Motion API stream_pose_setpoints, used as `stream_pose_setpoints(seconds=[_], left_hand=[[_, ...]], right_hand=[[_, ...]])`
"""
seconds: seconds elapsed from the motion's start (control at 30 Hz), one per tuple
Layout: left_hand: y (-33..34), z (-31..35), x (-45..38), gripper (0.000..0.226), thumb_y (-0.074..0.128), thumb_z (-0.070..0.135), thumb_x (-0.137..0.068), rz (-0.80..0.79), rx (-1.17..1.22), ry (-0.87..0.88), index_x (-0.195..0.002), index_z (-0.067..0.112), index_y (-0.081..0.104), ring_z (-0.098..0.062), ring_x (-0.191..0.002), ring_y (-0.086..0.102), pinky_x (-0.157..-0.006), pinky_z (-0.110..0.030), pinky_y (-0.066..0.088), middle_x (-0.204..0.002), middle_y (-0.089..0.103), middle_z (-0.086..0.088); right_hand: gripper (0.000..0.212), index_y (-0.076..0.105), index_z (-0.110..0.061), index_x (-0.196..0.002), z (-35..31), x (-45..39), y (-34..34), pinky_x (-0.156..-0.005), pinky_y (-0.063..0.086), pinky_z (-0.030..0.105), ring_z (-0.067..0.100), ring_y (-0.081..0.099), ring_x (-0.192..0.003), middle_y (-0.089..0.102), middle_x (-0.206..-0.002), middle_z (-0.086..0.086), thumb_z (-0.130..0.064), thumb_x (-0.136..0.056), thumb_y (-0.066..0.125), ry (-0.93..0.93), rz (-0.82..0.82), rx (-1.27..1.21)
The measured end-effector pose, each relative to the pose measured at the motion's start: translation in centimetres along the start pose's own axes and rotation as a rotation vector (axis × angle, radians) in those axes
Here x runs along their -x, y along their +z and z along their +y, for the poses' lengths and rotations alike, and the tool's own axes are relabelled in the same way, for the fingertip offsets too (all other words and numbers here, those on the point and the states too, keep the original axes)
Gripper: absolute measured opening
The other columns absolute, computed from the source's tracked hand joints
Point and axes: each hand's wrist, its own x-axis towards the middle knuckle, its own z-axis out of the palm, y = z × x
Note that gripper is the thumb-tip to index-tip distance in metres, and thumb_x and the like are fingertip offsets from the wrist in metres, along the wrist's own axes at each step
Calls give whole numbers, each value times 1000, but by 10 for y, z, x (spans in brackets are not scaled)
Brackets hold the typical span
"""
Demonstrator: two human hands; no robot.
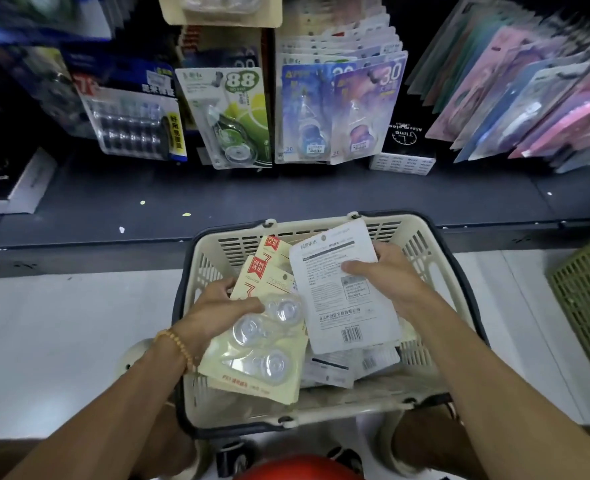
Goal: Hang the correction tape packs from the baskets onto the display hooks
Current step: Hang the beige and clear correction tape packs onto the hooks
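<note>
So from my feed I'm looking straight down into a cream plastic shopping basket with a dark rim (196,289), sitting on the pale floor right in front of the display.

The left hand (217,303) is wrapped around a small stack of pale yellow correction tape packs with clear blisters (258,327). The thumb lies across the front just above the top blister and the fingers curl behind the stack's left edge. At least two packs are in that grip, fanned a bit at the top, red labels showing. There's a beaded orange bracelet (175,344) on that wrist.

The right hand (387,275) is holding a white correction tape pack turned back side up (338,292), so I see the printed text and the barcode. The thumb presses on the back face and the fingers are tucked behind the right edge. This pack overlaps the yellow stack's right side. Both lots are above the basket.

More packs (338,365) lie loose in the basket bottom, mostly back side up.

Up on the display, rows of carded packs hang: a green one marked 88 (232,116), blue and purple ones marked 30 (335,109), and a slanted row of pinkish packs (529,98) to the right. The hooks themselves are too blurry to make out. A green slatted crate (588,299) pokes in at the right edge.
</note>
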Motion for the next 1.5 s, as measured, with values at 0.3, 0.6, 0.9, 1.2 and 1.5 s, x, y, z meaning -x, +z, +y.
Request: stream_pose_setpoints(seconds=[0.3, 0.6, 0.9, 1.2, 1.5], left_hand=[[0, 21, 35, 20, 75, 2, -81, 54, 122, 144, -100, 9, 72, -16, -72, 75, -60, -26, 55, -84, 79, -1], [-12, 30, 60, 18, 68, -4, -86, 53, 302, 222, -100, 6, 72, -19, -67, 73, -56, -26, 56, -83, 78, -8], [-25, 58, 76, 43, 76, 14, -61, -25, 341, 320, -103, 9, 71, -31, -82, 73, -80, -43, 58, -98, 77, -15], [-52, 97, 80, 23, 69, -2, -86, 28, 276, 382, -104, 12, 69, -26, -80, 74, -69, -36, 57, -98, 78, -9], [-102, 124, 70, 27, 76, 3, -82, 186, 219, 399, -104, 16, 68, -24, -84, 75, -72, -39, 60, -93, 78, -3]], right_hand=[[16, 73, -13, -104, -68, 49, 37, -92, 46, 35, 21, 60, -103, 64, -106, 2, -14, -95, 61, -530, 135, 492], [36, 71, -17, -125, -74, 57, 45, -98, 32, 12, 17, 51, -126, 59, -137, 0, -13, -95, 53, -550, -124, 608], [67, 58, -39, -130, -98, 35, 17, -111, 38, 33, 14, 49, -125, 53, -130, -3, -39, -71, 90, -480, -48, 457], [49, 61, -41, -106, -137, 20, 11, -84, 49, 26, 7, 62, -101, 66, -114, -12, -71, -70, 77, -271, -28, 396], [39, 67, -18, -104, -193, 8, 19, -84, 61, 40, 17, 75, -87, 78, -95, -1, -30, -74, 89, -436, 80, 58]])
